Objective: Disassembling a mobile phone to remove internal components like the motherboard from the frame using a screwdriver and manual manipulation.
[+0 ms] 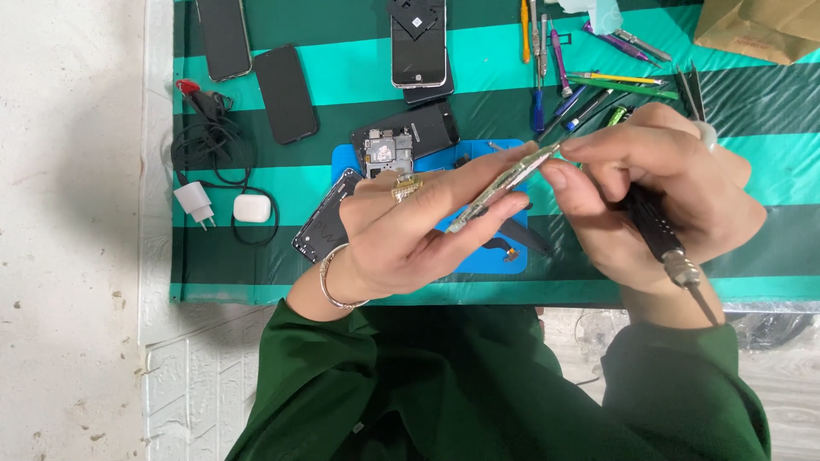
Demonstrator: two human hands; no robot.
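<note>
Two hands are seen from the head camera, raised above a green-striped mat (359, 72). A thin phone frame (504, 181) is gripped edge-on by the left hand (410, 235), with the thumb along its lower side and the fingers (444, 183) along its upper side; the frame slants up toward the right. Its upper end is pinched by the thumb and forefinger of the right hand (658, 196), so the frame is bridged between both hands. A black screwdriver (662, 239) is also clasped in the right palm, its metal tip pointed down toward the person. A ring is worn on the left hand and a bracelet (329, 282) on the left wrist.

Below the hands, a blue pad (478, 256) is laid on the mat, with an opened phone (406, 137) at its upper edge and a black back cover (320, 226) at its left. Three dark phones (286, 94) are spread farther back. A white charger (195, 203), a white earbud case (252, 207) and a coiled black cable (209, 141) are grouped at the left. Coloured tools (589, 90) are scattered at the upper right, near a brown paper bag (760, 30).
</note>
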